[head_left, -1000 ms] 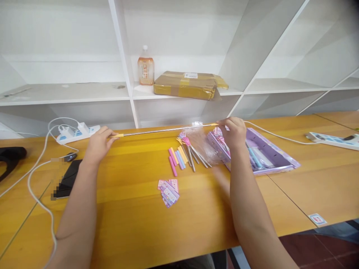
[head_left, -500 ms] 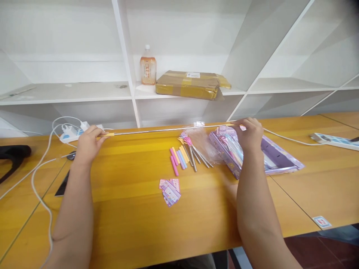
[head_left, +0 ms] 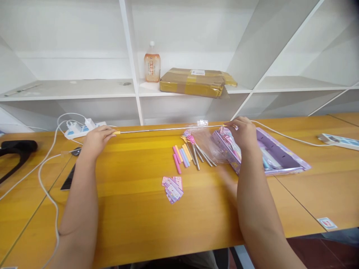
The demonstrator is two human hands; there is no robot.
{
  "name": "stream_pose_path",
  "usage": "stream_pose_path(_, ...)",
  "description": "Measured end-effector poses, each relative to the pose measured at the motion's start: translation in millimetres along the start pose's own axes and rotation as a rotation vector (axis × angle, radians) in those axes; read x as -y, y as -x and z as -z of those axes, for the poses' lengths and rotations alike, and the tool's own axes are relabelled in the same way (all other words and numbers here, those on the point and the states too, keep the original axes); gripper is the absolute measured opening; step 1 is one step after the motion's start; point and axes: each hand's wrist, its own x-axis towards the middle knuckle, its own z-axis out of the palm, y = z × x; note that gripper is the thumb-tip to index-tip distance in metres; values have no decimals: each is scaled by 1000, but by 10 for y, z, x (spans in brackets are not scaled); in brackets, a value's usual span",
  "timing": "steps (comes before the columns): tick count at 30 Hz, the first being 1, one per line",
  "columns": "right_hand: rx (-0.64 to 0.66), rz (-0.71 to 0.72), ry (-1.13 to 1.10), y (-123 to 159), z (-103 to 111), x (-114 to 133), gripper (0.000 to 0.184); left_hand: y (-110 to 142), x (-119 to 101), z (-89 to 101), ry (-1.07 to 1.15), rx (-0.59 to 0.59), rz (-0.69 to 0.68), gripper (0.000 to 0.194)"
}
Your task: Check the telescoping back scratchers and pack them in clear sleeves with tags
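A thin silver telescopic back scratcher (head_left: 168,129) stretches level across the far part of the table, pulled out long. My left hand (head_left: 98,140) pinches its yellow handle end, and my right hand (head_left: 241,130) pinches the yellow tip at the other end. Below the rod lie several back scratchers (head_left: 198,151) with silver stems and pink, yellow and purple heads. Beside them are short pink, yellow and blue-purple tubes (head_left: 181,157). Nearer to me is a small pile of printed purple and pink cards (head_left: 173,189).
A purple open box (head_left: 284,153) with plastic-wrapped items sits partly behind my right forearm. Clear plastic wrapping (head_left: 206,138) lies next to it. White cables and a power strip (head_left: 84,130) are at the left, another power strip (head_left: 340,141) at the right. The shelf holds a bottle (head_left: 152,65) and a taped carton (head_left: 193,82).
My hands have come somewhat closer together, the right one moving left, and the rod between them looks shorter. The whole view has shifted slightly.
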Motion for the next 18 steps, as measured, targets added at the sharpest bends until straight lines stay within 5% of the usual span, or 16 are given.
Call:
stream_pose_path(6, 64, 107, -100, -81, -181, 344, 16, -111, -314, -182, 55, 88, -55, 44)
stream_pose_path(18, 265, 428, -205, -13, -731, 1912, 28, -184, -1370, -721, 63, 242, -203, 30)
